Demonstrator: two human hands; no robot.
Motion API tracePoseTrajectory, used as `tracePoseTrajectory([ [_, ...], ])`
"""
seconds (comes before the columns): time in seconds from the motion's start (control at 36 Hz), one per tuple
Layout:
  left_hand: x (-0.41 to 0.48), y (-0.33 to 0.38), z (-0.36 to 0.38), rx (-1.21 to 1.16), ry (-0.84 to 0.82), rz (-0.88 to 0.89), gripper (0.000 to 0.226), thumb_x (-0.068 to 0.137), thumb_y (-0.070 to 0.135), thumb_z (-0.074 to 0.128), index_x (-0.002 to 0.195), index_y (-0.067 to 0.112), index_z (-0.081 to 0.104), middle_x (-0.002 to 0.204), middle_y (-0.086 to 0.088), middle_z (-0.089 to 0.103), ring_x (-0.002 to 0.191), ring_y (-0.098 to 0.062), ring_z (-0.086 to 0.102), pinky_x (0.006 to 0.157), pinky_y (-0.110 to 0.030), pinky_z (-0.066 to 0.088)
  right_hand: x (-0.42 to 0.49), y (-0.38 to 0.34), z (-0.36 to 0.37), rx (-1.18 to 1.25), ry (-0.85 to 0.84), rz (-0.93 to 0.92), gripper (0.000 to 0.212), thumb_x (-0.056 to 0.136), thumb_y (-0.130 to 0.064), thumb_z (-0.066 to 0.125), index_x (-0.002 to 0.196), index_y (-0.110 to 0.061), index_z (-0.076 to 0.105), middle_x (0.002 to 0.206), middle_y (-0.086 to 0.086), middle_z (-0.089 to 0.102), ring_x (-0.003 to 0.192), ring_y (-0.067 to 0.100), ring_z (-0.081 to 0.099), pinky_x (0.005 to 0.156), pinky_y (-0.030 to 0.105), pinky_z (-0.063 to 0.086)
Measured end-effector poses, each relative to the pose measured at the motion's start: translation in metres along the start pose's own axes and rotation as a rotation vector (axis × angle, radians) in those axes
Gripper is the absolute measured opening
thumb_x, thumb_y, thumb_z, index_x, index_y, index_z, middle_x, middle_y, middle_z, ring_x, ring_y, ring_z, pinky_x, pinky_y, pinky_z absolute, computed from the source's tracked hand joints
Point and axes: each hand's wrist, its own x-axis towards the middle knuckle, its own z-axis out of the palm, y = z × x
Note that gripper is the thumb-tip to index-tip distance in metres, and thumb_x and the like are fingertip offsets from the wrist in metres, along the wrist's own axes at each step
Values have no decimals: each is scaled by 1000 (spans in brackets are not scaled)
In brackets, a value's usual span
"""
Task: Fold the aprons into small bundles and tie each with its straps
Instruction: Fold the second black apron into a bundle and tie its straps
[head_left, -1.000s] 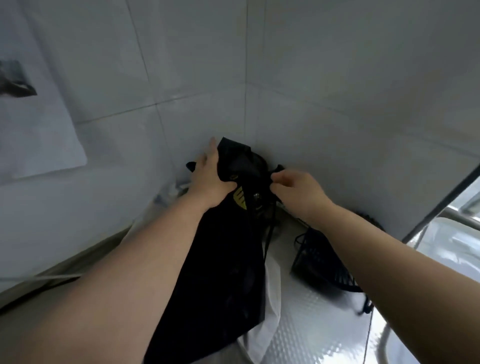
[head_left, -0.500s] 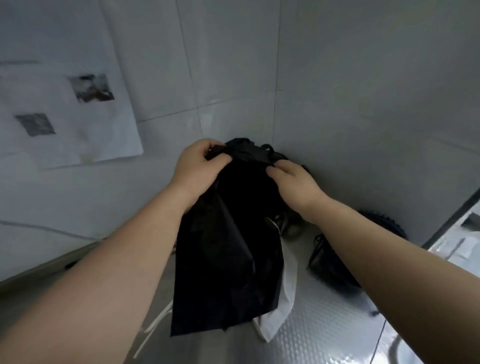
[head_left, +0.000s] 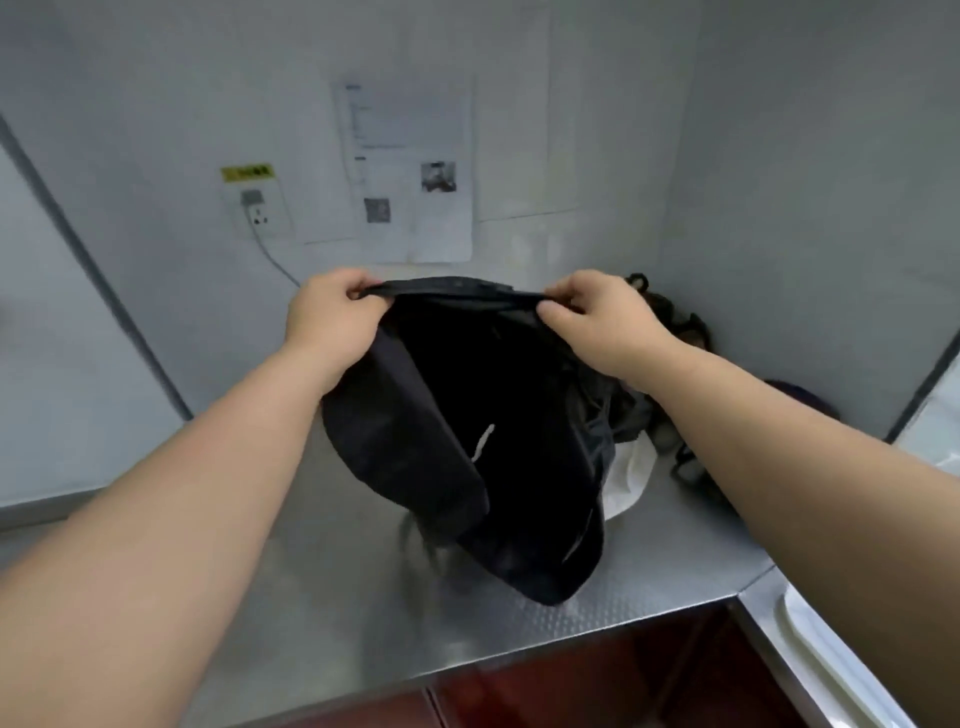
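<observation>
Black apron (head_left: 467, 426) hangs limp and light; your left hand (head_left: 332, 317) and right hand (head_left: 597, 317) pinch its top hem, mid-frame.

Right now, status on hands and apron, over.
Left hand and right hand pinch top edge of black apron. Apron hangs loose over steel counter. White cloth and dark pile behind it, in the corner.

Print on papers (head_left: 410, 171) and yellow label (head_left: 248, 172) is unreadable
</observation>
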Motion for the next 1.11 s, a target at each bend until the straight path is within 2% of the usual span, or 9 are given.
tracePoseTrajectory([
  [0.19, -41, -3, -75, 53, 57, -62, 19, 83, 13, 59, 93, 22, 72, 94, 2, 68, 94, -16, 59, 83, -26, 44, -34, -47, 0, -147, -244, -73, 16, 79, -30, 70, 85, -17, 65, 78, 0, 63, 80, 19, 60, 69, 27, 44],
  [0.33, -58, -20, -106, 89, 152, -144, 16, 84, 14, 57, 93, 16, 70, 97, -7, 69, 94, -24, 60, 82, -32, 46, -44, -60, 12, -226, -125, -45, 33, 94, -26, 50, 63, -14, 47, 63, 3, 49, 73, 28, 52, 59, 30, 36],
  [0.42, -68, -26, -121, 15, 34, -196, 11, 86, 17, 58, 84, 13, 68, 81, -6, 63, 78, -20, 55, 69, -28, 41, -45, -70, 24, -117, -56, 4, 29, 96, -25, 47, 71, -10, 53, 67, 5, 53, 77, 28, 54, 65, 29, 36],
  [0.53, -75, -29, -136, -44, -193, -336, 21, 90, 30, 55, 88, 13, 68, 92, -5, 67, 87, -22, 61, 77, -29, 45, -52, -87, 44, -179, -4, 57, 26, 94, -32, 47, 80, -10, 53, 69, 1, 51, 77, 26, 49, 65, 29, 34],
  [0.67, -77, -16, -149, -491, -373, -479, 17, 96, 6, 43, 99, 15, 57, 85, -7, 63, 71, -17, 60, 63, -24, 50, -62, -122, 68, -211, 67, 81, 30, 89, -35, 58, 96, -13, 40, 90, 5, 50, 82, 23, 43, 68, 31, 35],
  [0.81, -67, -11, -160, -851, -206, -430, 47, 96, -7, 29, 121, 30, 43, 81, -7, 63, 47, -9, 59, 44, -17, 50, -80, -155, 90, -10, -52, -154, 31, 86, -43, 62, 81, -19, 44, 75, -9, 47, 71, 12, 46, 59, 27, 36],
  [0.92, -54, -7, -164, -1041, -54, -428, 37, 97, -6, 24, 108, 14, 53, 84, -12, 61, 64, -17, 62, 62, -24, 57, -90, -167, 89, 265, -181, -152, 29, 86, -54, 56, 80, -26, 56, 69, -15, 48, 67, 2, 47, 62, 18, 36],
  [1.03, -49, -3, -165, -1229, -46, -479, 25, 99, 1, 32, 92, 6, 56, 81, -13, 62, 67, -20, 64, 76, -31, 55, -91, -157, 98, 16, -513, 11, 85, 73, -57, 70, 142, -23, 36, 130, -7, 51, 120, 13, 49, 93, 21, 37],
  [1.11, -50, -5, -172, -1313, -110, -452, 22, 98, 1, 36, 103, 2, 57, 82, -14, 65, 63, -19, 68, 69, -31, 59, -94, -145, 110, -117, -506, 52, 95, 75, -52, 71, 149, -21, 21, 148, 1, 36, 133, 20, 40, 105, 27, 34],
])
